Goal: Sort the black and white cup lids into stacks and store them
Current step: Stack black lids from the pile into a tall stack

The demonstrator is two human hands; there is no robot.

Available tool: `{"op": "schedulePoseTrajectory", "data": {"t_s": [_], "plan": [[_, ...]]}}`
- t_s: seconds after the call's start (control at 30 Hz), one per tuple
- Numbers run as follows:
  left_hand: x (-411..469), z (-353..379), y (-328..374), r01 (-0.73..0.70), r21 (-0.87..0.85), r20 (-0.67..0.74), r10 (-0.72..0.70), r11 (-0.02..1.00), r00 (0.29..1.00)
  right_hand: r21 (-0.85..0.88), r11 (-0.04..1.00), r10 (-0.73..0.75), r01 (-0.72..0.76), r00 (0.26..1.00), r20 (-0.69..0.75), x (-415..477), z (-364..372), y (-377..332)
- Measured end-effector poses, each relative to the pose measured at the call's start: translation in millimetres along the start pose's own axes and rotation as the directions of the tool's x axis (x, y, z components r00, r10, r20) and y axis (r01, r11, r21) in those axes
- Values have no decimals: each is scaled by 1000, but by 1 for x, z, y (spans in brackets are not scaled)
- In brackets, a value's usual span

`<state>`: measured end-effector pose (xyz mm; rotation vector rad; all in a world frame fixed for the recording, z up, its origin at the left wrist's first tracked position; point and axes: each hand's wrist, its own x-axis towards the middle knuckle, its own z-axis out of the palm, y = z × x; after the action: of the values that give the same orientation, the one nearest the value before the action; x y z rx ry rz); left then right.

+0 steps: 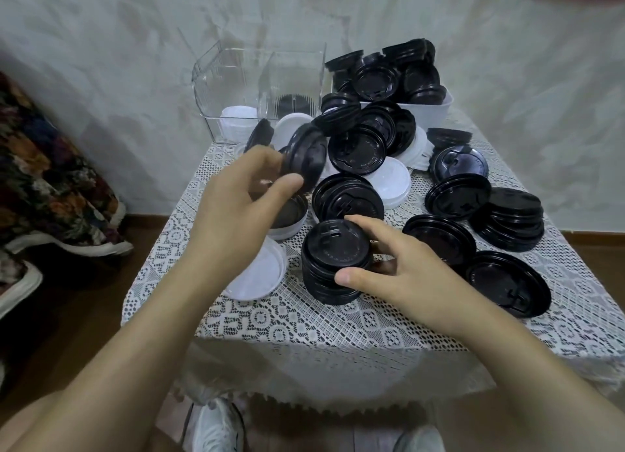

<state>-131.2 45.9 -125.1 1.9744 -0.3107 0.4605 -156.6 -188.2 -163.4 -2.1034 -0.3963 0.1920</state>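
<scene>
Lace-covered desk [304, 323]. Clear bin [236, 89] at back. Loose lids [356, 150], black and white, heaped beside and before bin. Black stack [329, 265] well in front of bin, gripped by right hand [406, 275], fingers curled round. Tilted black lid [304, 154] nearer bin, pinched in left hand [233, 201].

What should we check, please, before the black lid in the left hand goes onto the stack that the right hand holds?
1. Grip of left hand on black lid: ok.
2. Hold of right hand on black stack: ok.
3. Stack shows only black lids: ok.
4. Held lid level with stack top: not ok, tilted on edge.
5. One lid held or several: cannot tell.
6. Room in clear container: ok.
</scene>
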Motion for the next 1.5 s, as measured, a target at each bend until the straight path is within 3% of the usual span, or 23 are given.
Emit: {"op": "schedulePoseTrajectory", "data": {"t_s": [0.1,0.2,0.4,0.53,0.7,1.0,1.23,1.5], "plan": [[-21,-8,7,102,-281,86,-81,954,993,-10,1000,-5,4,1000,-5,0,0,-1],[-28,-8,3,246,-410,162,-195,878,967,-10,1000,-15,15,1000,-9,0,1,-2],[-26,5,-1,430,-406,223,-369,807,902,7,1000,-24,24,1000,-5,-1,2,-4],[-26,9,-4,479,-316,250,-415,819,875,28,999,-40,40,999,-2,-1,2,-6],[-27,13,-6,387,-214,234,-337,897,912,16,1000,13,-13,1000,-21,-2,1,-5],[-30,13,-7,264,-72,217,-244,962,945,21,1000,-23,23,1000,-11,1,1,-2],[-36,11,-16,191,7,345,-182,982,921,36,999,-14,14,1000,-4,1,1,3],[-37,7,-22,176,5,399,-163,984,902,16,999,-32,32,999,-3,-2,0,3]]}}
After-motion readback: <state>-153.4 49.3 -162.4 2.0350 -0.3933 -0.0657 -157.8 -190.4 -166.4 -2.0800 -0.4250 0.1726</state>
